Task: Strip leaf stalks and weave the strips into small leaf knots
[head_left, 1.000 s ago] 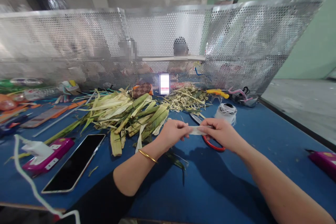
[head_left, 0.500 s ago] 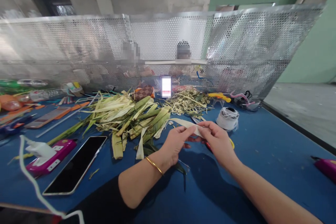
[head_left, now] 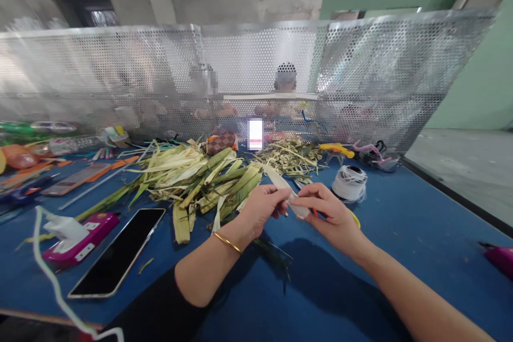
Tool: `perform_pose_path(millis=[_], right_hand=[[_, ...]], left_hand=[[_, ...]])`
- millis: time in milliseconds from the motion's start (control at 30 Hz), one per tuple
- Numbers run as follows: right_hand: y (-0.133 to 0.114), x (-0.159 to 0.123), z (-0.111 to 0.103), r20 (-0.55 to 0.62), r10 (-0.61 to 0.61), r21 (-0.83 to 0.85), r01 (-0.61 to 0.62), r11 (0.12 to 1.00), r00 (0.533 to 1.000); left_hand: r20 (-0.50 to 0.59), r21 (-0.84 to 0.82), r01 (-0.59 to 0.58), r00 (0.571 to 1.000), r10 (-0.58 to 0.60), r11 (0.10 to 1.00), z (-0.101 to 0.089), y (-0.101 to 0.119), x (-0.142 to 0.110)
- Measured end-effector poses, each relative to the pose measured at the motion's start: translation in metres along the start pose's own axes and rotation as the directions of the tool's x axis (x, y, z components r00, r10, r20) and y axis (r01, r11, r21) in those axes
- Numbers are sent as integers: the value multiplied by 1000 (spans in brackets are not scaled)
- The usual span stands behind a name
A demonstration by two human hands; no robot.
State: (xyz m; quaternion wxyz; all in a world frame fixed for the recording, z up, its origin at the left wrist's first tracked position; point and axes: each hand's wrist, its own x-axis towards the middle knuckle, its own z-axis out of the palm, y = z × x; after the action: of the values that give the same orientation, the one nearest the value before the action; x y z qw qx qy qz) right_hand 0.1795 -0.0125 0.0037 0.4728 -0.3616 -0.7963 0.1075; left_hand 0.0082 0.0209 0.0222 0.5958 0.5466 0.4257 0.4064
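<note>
A pale strip of corn husk (head_left: 274,176) is stretched between my two hands above the blue table. My left hand (head_left: 262,207), with a gold bangle at the wrist, pinches it between thumb and fingers. My right hand (head_left: 331,218) grips the strip's near end, its fingers bent around the husk. Behind my left hand lies a heap of green and yellow corn husks (head_left: 200,176). Red and yellow handles (head_left: 356,220) show partly behind my right hand; the rest of that tool is hidden. A spool of white string (head_left: 349,184) stands just beyond my right hand.
At left lie a black phone (head_left: 118,253) and a purple power strip (head_left: 82,240) with a white charger and cable. Shredded husks (head_left: 290,155) and a yellow glue gun (head_left: 337,149) sit by the perforated metal screen (head_left: 256,59). People sit behind it.
The husk strip has turned to a steeper slant, its far end rising. My right hand's fingers have shifted on its near end, while my left hand has moved slightly left.
</note>
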Motion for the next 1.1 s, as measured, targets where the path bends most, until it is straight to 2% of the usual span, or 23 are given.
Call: perform_pose_path(millis=[100,267,333,433,600,767,933,1100], right_hand=[[-1,-2,3,-42,-38,-51,36,998,998],[-6,-6,5,-98,-78,-266,49,963,992],[-7,-7,6,-81,-87,-287,60,956,993],[-6,-5,6,-106,-73,-226,48,973,992],[-2,-3,6,-107,23,-125,-36,991,994],[3,-4,8,-157,201,-35,-209,977,967],[0,-3,9,-66,344,43,-342,939,937],[-1,-4,9,-23,442,6,-442,897,897]], left_hand=[[61,9,38,997,-38,999,0,0,-1],[134,-145,148,983,-129,978,5,-3,-4],[122,-185,150,984,-129,971,7,-6,-5],[59,-198,127,991,-117,972,8,-10,-4],[-14,-162,54,998,-57,985,9,-9,-2],[-13,-134,49,999,-52,990,12,-8,-3],[1,-45,43,999,-43,998,13,-9,-4],[38,5,5,999,-5,1000,13,-7,-7]])
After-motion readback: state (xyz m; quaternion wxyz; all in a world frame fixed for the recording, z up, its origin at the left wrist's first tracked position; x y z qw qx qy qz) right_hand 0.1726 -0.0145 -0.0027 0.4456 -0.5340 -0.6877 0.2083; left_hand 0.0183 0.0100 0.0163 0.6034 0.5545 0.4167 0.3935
